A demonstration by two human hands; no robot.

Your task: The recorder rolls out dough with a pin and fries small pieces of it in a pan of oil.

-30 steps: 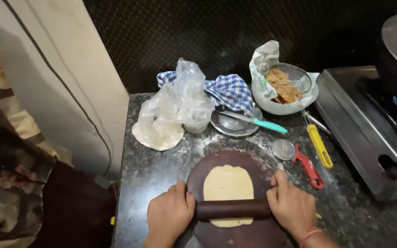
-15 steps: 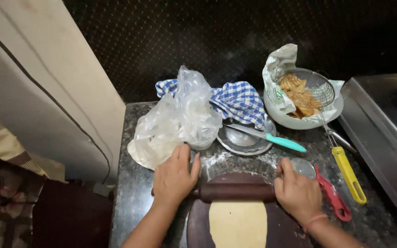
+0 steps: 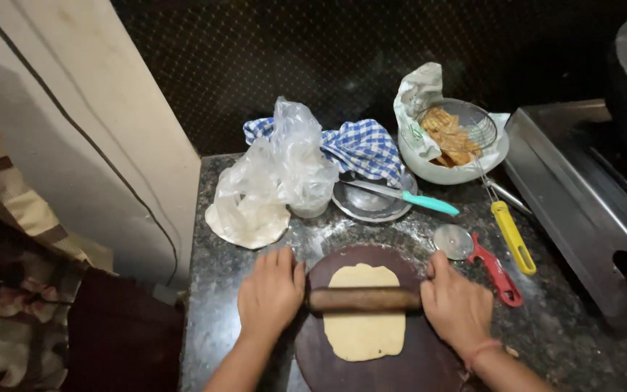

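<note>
A dark wooden rolling pin [image 3: 363, 299] lies across a flat oval of pale dough [image 3: 363, 313] on a round dark wooden board [image 3: 371, 356]. My left hand [image 3: 270, 294] presses flat on the pin's left end, fingers pointing away from me. My right hand [image 3: 456, 306] presses on the right end the same way. The dough shows above and below the pin.
A clear plastic bag of flour [image 3: 270, 185] lies behind the board, beside a steel plate [image 3: 368, 203] with a teal-handled knife [image 3: 419, 199]. A red-handled wheel cutter [image 3: 477, 258], a yellow-handled strainer [image 3: 502, 225], a bowl of fried pieces [image 3: 448, 149] and a stove [image 3: 589, 203] stand to the right.
The pin and both hands rolled away to the far edge of the board, then came back toward me onto the middle of the dough. The camera view also shifted.
</note>
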